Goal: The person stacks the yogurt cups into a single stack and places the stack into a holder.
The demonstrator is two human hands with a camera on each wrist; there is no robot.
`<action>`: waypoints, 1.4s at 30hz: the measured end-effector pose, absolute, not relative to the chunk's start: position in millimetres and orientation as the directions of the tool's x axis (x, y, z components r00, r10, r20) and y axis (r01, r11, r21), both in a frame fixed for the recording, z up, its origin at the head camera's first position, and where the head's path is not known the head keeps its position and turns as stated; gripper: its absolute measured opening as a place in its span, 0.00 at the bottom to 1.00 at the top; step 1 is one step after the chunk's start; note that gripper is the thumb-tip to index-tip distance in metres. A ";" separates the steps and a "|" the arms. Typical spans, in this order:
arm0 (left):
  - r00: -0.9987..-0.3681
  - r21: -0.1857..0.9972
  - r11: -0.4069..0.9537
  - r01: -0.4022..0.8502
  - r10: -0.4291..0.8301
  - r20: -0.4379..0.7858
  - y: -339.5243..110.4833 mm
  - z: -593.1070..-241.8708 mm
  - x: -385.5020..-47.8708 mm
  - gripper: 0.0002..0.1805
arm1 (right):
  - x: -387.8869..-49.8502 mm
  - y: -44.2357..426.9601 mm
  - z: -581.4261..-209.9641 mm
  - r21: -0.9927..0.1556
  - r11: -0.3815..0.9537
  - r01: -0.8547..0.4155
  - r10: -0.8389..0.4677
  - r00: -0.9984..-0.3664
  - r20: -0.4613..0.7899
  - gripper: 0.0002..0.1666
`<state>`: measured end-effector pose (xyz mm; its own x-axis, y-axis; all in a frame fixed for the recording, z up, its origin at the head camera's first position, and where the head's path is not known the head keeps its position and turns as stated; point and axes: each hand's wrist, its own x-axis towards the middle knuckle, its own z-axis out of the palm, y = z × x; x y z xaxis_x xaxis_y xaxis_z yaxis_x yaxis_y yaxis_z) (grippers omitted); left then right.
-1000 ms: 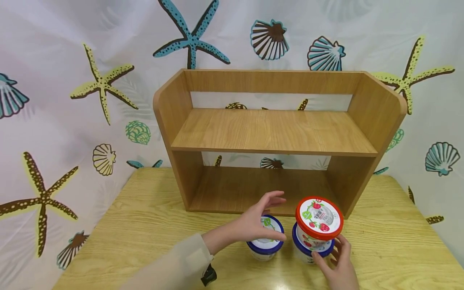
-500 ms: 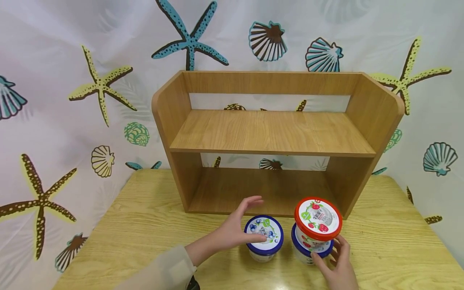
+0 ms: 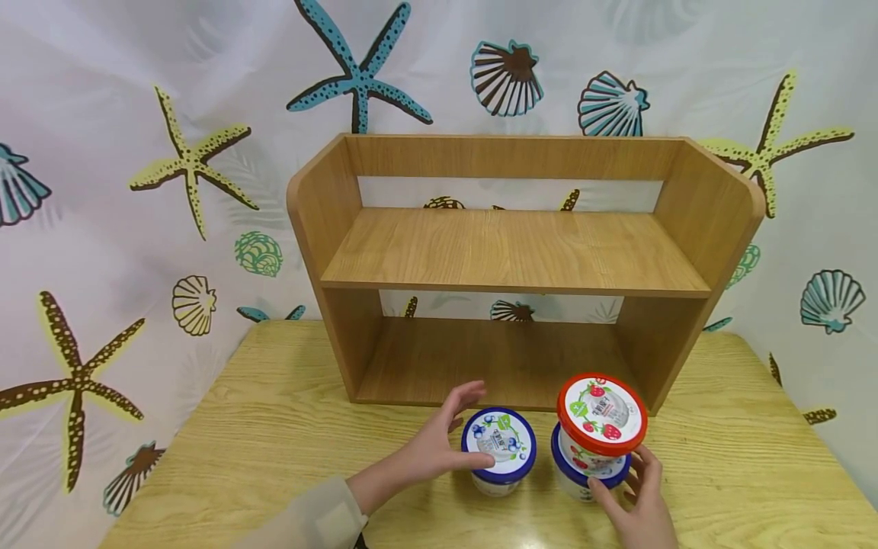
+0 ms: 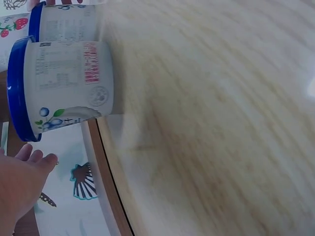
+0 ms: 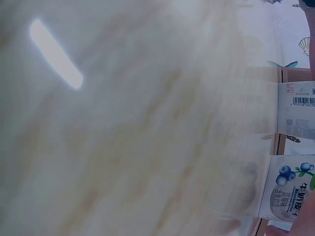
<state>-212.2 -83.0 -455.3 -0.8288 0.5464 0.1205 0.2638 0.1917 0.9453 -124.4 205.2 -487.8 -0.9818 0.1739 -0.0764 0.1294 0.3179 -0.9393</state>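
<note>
A blue-lidded tub (image 3: 498, 446) with blueberries on its lid stands on the table before the shelf. Around its left side is my left hand (image 3: 439, 450), thumb over the lid's edge and fingers spread; in the left wrist view that hand (image 4: 24, 184) shows beside the tub (image 4: 69, 83). To the right, a red-lidded strawberry tub (image 3: 602, 415) sits tilted on a second blue-lidded tub (image 3: 575, 482). My right hand (image 3: 641, 503) grips that lower tub from the right, its thumb at the front. The right wrist view shows the lower tub (image 5: 285, 191) at its right edge.
A two-tier wooden shelf (image 3: 514, 290) stands at the back of the wooden table (image 3: 274, 427), close behind the tubs. Behind it hangs a curtain (image 3: 439, 69) printed with starfish and shells.
My left hand has moved left and slightly down from over the left tub to its left side, uncovering the lid. My right hand and the stacked tubs have hardly moved.
</note>
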 end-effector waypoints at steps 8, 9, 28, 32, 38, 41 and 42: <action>-0.804 0.954 0.193 0.229 0.589 0.074 -83.6 -459.1 -213.4 0.54 | -125.1 205.4 -486.8 -0.937 0.311 0.159 0.173 -0.979 -0.109 0.54; -0.803 0.955 0.195 0.222 0.593 0.065 -83.4 -459.8 -213.7 0.55 | -125.2 205.3 -486.8 -0.936 0.313 0.158 0.174 -0.979 -0.107 0.53; -0.770 0.968 0.197 0.157 0.638 -0.004 -80.2 -474.9 -218.4 0.57 | -124.4 205.6 -486.5 -0.936 0.325 0.136 0.179 -0.980 -0.081 0.52; -0.777 0.961 0.229 0.154 0.629 -0.025 -80.2 -475.9 -218.3 0.58 | -124.0 205.0 -486.0 -0.935 0.327 0.134 0.182 -0.980 -0.076 0.52; -0.777 0.962 0.238 0.134 0.628 -0.047 -80.3 -476.8 -218.4 0.57 | -124.3 204.9 -485.1 -0.933 0.321 0.160 0.189 -0.977 -0.103 0.53; -0.777 0.963 0.235 0.131 0.628 -0.048 -80.1 -476.8 -218.5 0.57 | -124.4 205.1 -485.8 -0.936 0.317 0.155 0.188 -0.977 -0.098 0.53; -0.777 0.963 0.234 0.131 0.628 -0.047 -80.0 -476.7 -218.5 0.57 | -124.4 205.1 -486.1 -0.936 0.316 0.153 0.188 -0.977 -0.096 0.52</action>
<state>-218.5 -80.0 -476.7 -0.7766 0.6282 -0.0474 0.1306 0.2341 0.9634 -124.4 205.1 -486.1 -0.9775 0.1879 -0.0962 0.1530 0.3162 -0.9363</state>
